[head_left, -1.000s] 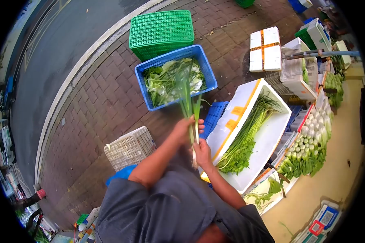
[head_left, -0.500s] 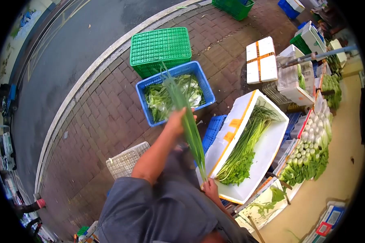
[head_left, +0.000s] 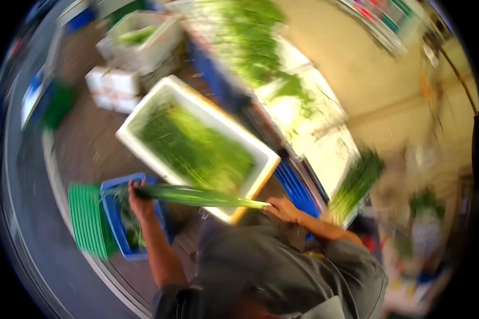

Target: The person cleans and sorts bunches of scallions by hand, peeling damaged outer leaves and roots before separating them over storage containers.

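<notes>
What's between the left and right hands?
Long green stalks, running from the left hand at the leafy end to the right hand at the pale end; head view.

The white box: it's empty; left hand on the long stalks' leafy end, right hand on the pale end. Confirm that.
Not empty: the head view shows green vegetables in the white box. The left hand holds the long stalks by the leafy end, the right hand by the pale end.

I'm bending over brown pavement (head_left: 90, 146); on the left it is carrying a blue crate (head_left: 115, 226) and, just left of that, a green crate (head_left: 90, 220). On my right, a pale stall table (head_left: 322, 141) is holding blurred leafy greens (head_left: 250, 42) far off, loose leaves (head_left: 295, 94) midway, and a long-leaved bunch (head_left: 362, 178) at its near end.
</notes>
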### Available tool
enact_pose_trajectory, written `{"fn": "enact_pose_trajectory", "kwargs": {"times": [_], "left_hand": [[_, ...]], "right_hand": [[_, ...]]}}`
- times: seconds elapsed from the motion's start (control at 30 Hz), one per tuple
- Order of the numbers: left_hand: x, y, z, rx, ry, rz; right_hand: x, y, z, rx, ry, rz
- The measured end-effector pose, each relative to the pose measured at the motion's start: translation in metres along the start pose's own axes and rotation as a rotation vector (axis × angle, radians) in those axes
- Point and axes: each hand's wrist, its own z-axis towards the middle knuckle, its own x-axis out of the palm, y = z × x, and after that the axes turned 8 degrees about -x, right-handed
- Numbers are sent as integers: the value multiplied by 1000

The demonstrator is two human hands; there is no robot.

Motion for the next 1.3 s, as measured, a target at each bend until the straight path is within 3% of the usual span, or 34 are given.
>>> {"fn": "enact_pose_trajectory", "kwargs": {"times": [0.1, 0.17, 0.2, 0.33, 0.4, 0.6, 0.67, 0.73, 0.8, 0.9, 0.97, 1.03, 1.07, 1.17, 1.27, 1.3], "left_hand": [[50, 81, 50, -225, -24, 183], [102, 151, 65, -315, -50, 323], [118, 187, 70, -380, 96, 386], [226, 334, 43, -656, 288, 751], [268, 410, 18, -799, 503, 720], [439, 607, -88, -1017, 951, 1003], [461, 659, -110, -1018, 1138, 811], [480, 675, -131, -899, 1118, 880], [456, 683, -125, -887, 1169, 1027], [376, 679, -96, -913, 1206, 1473], [311, 655, -68, -1091, 1076, 1425], [259, 622, -38, -985, 899, 1583], [243, 602, -32, -1021, 704, 1539], [200, 542, -6, -1015, 531, 1670], [162, 489, 6, -1011, 370, 1611], [157, 476, 5, -1020, 328, 1596]], "right_hand": [[-3, -39, -73, 307, -118, -63], [1, -58, -123, 375, -293, -79], [4, -63, -146, 456, -356, -98], [22, -78, -240, 861, -668, -6], [32, -79, -277, 1057, -826, -18], [49, -108, -347, 1175, -1335, 5], [32, -117, -343, 1144, -1510, 10], [10, -138, -343, 1185, -1601, -86], [1, -177, -347, 1217, -1679, -130], [-25, -215, -356, 1364, -1490, -92], [-20, -232, -369, 1450, -1292, -94], [-1, -268, -392, 1468, -1084, -196], [-7, -267, -393, 1485, -1129, -179], [-20, -255, -387, 1460, -1220, -143], [6, -301, -410, 1377, -1160, -305], [-29, -270, -389, 1533, -1222, -130]]}}
